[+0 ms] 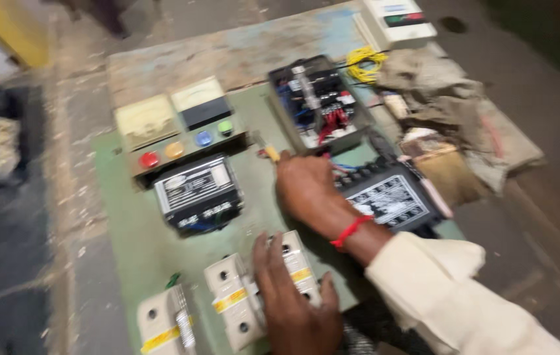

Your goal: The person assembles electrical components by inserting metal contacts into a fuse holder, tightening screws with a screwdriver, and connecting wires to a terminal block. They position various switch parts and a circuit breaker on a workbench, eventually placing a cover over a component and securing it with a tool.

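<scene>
Yellow-handled screwdriver [268, 152] sits clamped in our right hand [306, 190], its fingers curled shut round the grip so the tip points far-left at the green panel [129, 223]; our left hand [290, 309] lies flat, fingers spread, pinning a cream fuse block [240, 299] steady at the panel's near edge, beside the black relay box [198, 194]

A black box with a white rectangular label [198, 186] sits at the frame's centre left. Right of centre, a black-and-white printed label [391, 200] covers the top of a dark unit. Yellow label strips [230, 300] cross the cream fuse blocks along the lower edge. Two pale meter faces [169, 110] stand at upper left. At the top right, a white box carries a small dark sticker [406, 18].
</scene>
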